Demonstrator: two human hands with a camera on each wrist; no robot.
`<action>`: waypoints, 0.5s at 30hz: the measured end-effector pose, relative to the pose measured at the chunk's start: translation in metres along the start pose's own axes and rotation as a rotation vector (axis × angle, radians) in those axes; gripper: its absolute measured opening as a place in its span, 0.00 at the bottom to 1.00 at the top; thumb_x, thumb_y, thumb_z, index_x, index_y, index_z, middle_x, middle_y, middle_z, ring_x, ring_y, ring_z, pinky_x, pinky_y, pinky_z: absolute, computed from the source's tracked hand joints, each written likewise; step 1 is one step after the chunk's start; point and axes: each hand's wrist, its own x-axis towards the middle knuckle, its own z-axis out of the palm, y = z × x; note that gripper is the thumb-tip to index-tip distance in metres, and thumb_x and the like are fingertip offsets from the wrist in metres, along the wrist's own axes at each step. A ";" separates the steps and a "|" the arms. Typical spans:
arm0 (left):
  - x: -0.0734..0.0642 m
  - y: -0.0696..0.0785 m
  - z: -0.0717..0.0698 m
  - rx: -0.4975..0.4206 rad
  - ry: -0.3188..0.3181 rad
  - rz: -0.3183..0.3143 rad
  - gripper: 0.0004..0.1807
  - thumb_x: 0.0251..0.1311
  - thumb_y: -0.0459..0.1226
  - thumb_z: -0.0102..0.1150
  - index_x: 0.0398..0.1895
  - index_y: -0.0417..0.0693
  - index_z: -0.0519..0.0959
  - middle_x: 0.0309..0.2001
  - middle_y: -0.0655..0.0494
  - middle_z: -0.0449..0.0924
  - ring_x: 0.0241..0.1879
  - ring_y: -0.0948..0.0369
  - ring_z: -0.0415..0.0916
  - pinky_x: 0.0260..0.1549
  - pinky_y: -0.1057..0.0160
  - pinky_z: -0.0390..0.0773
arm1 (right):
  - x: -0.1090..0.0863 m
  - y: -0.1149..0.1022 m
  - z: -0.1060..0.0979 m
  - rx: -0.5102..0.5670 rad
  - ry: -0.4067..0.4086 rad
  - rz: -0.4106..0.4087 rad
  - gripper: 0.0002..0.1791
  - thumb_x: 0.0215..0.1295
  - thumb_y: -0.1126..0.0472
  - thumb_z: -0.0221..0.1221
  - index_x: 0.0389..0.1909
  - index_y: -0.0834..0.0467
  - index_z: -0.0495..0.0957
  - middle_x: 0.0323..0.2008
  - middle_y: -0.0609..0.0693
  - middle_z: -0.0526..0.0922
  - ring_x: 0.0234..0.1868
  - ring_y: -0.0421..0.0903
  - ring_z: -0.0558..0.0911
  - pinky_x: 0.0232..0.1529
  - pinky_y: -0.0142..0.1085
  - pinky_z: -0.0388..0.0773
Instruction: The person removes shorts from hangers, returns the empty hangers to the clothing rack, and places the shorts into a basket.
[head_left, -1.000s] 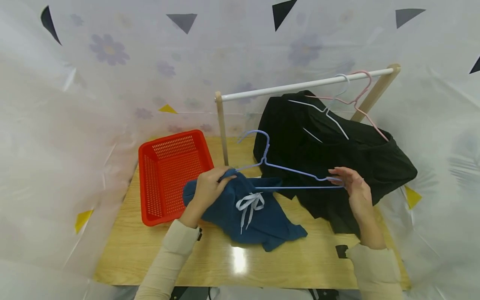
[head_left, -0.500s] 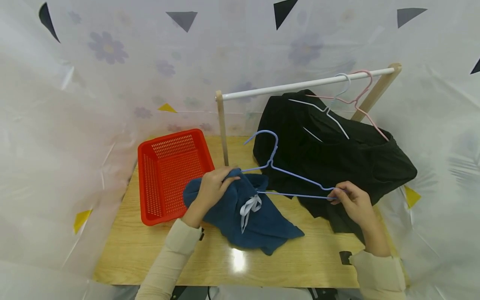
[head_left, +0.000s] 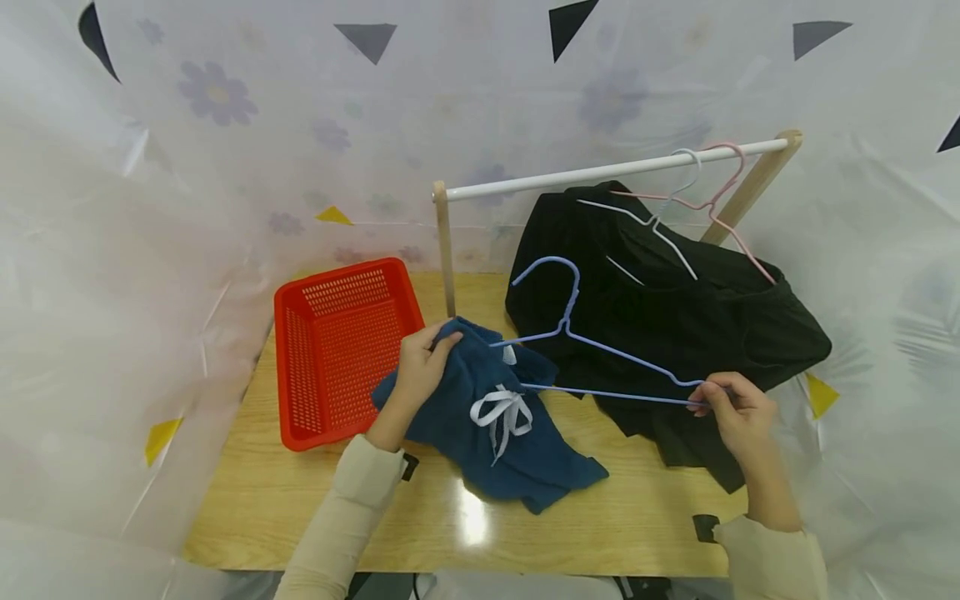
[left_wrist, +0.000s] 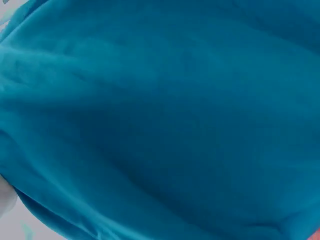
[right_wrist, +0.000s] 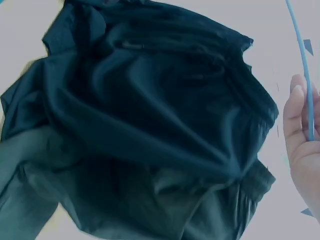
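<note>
I see the left hand pinch the top of the blue cloth, right of the red basket, maybe so it won't droop. Farther right of the basket, the right hand pinches the end of the blue hanger, maybe to steady it.

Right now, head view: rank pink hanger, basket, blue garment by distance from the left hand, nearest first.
1. Blue garment: gripped in the left hand.
2. Basket: beside that hand, on its left.
3. Pink hanger: far right, near the right end of the rail.
</note>
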 end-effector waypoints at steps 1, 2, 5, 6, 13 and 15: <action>0.001 0.000 0.000 -0.026 0.022 -0.039 0.11 0.58 0.26 0.55 0.41 0.26 0.79 0.38 0.34 0.82 0.37 0.57 0.82 0.40 0.61 0.80 | -0.002 -0.003 -0.004 0.013 0.008 -0.004 0.07 0.61 0.80 0.48 0.25 0.76 0.72 0.25 0.47 0.85 0.24 0.36 0.83 0.25 0.22 0.78; 0.001 0.000 0.000 -0.058 0.039 -0.075 0.11 0.59 0.26 0.55 0.41 0.25 0.79 0.37 0.33 0.82 0.35 0.62 0.81 0.38 0.65 0.80 | -0.004 -0.006 -0.009 0.017 0.017 -0.005 0.07 0.61 0.80 0.48 0.25 0.75 0.72 0.25 0.48 0.85 0.24 0.36 0.83 0.26 0.23 0.78; 0.001 -0.007 0.005 -0.150 0.098 -0.152 0.10 0.60 0.25 0.53 0.39 0.23 0.78 0.34 0.30 0.80 0.30 0.75 0.76 0.34 0.75 0.76 | -0.010 -0.017 -0.022 0.031 0.059 -0.027 0.07 0.60 0.82 0.48 0.25 0.77 0.72 0.25 0.51 0.84 0.24 0.38 0.83 0.28 0.23 0.78; 0.001 -0.008 0.007 -0.183 0.114 -0.180 0.10 0.60 0.25 0.52 0.39 0.22 0.78 0.34 0.29 0.79 0.29 0.78 0.74 0.33 0.77 0.75 | -0.012 -0.021 -0.027 0.032 0.077 -0.038 0.06 0.59 0.82 0.48 0.25 0.77 0.73 0.24 0.51 0.84 0.24 0.39 0.83 0.28 0.23 0.78; -0.001 0.002 0.018 -0.253 0.127 -0.289 0.11 0.60 0.24 0.51 0.41 0.18 0.76 0.36 0.24 0.78 0.28 0.80 0.73 0.33 0.79 0.73 | -0.029 -0.045 -0.053 0.101 0.188 -0.073 0.06 0.56 0.85 0.48 0.25 0.81 0.74 0.22 0.57 0.84 0.22 0.43 0.83 0.27 0.26 0.79; 0.000 0.007 0.019 -0.234 0.119 -0.293 0.11 0.60 0.24 0.51 0.41 0.18 0.75 0.37 0.25 0.78 0.28 0.80 0.73 0.34 0.78 0.74 | -0.033 -0.051 -0.058 0.099 0.217 -0.075 0.07 0.56 0.85 0.48 0.25 0.81 0.74 0.22 0.57 0.84 0.21 0.43 0.83 0.27 0.26 0.79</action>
